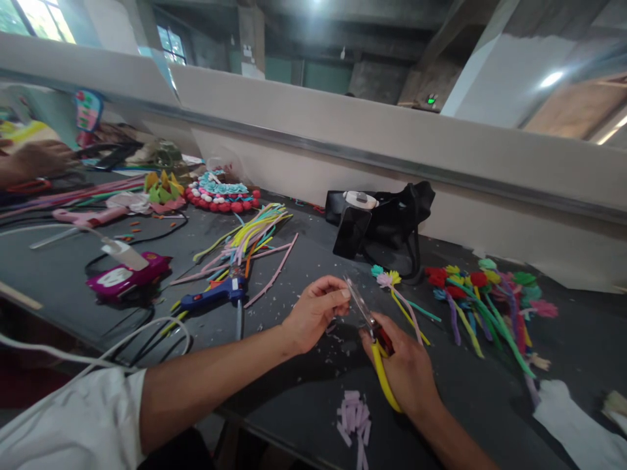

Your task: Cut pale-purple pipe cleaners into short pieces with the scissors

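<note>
My right hand (404, 365) is closed around yellow-handled scissors (361, 303), whose blades point up and to the left. By the blade tips, my left hand (318, 313) is closed in a pinch; whatever sits between its fingertips is too small to make out. Below the hands lies a pile of short light-purple strips (353, 418). Small pale scraps are scattered over the dark table (289, 398) around them. To the left of my left hand a blue glue gun (213, 295) lies beside a bundle of coloured fuzzy stems (255, 235).
Fuzzy-stem flowers (484, 287) lie at the right, with a smaller group (386, 277) nearer. Behind stands a black bag (399, 215) with a phone (351, 232) against it. A purple power strip (130, 274) and white cable (53, 349) occupy the left. Another person's hand (36, 163) is at far left.
</note>
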The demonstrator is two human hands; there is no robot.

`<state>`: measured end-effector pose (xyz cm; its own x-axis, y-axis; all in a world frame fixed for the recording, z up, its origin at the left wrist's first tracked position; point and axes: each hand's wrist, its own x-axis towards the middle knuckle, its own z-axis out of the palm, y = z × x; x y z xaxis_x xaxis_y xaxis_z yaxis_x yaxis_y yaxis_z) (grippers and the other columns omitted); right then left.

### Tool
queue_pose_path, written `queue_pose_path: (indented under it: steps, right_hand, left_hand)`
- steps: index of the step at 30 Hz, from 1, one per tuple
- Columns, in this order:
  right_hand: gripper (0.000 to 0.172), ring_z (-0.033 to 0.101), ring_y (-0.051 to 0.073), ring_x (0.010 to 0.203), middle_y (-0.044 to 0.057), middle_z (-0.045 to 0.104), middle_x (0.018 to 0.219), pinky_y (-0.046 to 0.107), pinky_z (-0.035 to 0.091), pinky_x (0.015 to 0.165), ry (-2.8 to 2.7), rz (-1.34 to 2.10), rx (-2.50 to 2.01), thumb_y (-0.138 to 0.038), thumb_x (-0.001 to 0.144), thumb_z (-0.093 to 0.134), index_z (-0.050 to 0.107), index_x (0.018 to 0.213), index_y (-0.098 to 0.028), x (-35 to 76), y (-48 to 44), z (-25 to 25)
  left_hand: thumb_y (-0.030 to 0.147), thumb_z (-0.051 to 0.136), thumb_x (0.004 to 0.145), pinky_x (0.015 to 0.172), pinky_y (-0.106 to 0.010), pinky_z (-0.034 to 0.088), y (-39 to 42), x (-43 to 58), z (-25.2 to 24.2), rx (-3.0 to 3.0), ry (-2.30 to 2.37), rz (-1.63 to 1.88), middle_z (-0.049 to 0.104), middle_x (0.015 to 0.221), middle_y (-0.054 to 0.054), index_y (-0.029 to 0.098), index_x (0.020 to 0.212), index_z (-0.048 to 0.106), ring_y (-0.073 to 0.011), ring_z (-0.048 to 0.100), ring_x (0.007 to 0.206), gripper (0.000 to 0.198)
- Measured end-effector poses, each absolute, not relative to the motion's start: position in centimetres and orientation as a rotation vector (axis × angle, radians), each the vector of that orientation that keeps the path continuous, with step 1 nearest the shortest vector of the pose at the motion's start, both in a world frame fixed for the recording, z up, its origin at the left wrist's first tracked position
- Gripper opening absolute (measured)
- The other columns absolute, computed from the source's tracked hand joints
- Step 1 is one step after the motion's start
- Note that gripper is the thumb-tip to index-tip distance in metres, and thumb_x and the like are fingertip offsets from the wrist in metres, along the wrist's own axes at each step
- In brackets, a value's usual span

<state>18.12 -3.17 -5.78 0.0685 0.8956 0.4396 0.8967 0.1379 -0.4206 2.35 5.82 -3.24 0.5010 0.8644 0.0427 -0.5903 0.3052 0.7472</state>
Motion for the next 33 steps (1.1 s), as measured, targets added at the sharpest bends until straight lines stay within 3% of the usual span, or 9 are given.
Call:
queue_pose_path:
  steps: [12, 17, 33]
  right_hand:
    - [0.021, 0.066, 0.014, 0.065, -0.001, 0.069, 0.079, 0.023, 0.047, 0.06, -1.835, -0.043, -1.7, -0.029, 0.09, 0.048, 0.061, 0.105, -0.022, 17.88, -3.38, -5.55]
    - [0.023, 0.067, 0.016, 0.071, 0.002, 0.07, 0.085, 0.025, 0.049, 0.066, -1.839, -0.058, -1.682, -0.032, 0.09, 0.049, 0.059, 0.107, -0.021, 17.84, -3.42, -5.7]
    - [0.018, 0.066, 0.014, 0.066, -0.002, 0.069, 0.081, 0.023, 0.046, 0.061, -1.826, 0.067, -1.669, -0.026, 0.092, 0.047, 0.058, 0.106, -0.024, 17.8, -3.57, -6.09]
  left_hand:
    - [0.023, 0.08, 0.065, 0.061, -0.023, 0.042, 5.68, 2.35, -3.29, 0.756, 0.391, 0.972, 0.058, 0.06, 0.004, 0.015, 0.074, 0.063, -0.0066, 0.051, 0.055, 0.021]
    - [0.023, 0.081, 0.064, 0.061, -0.023, 0.042, 5.62, 2.3, -3.16, 0.739, 0.377, 0.963, 0.058, 0.062, 0.004, 0.015, 0.074, 0.063, -0.0078, 0.053, 0.057, 0.022]
    - [0.02, 0.079, 0.066, 0.062, -0.023, 0.044, 5.54, 2.26, -3.15, 0.727, 0.353, 0.952, 0.06, 0.064, 0.003, 0.015, 0.075, 0.063, -0.0086, 0.055, 0.059, 0.019]
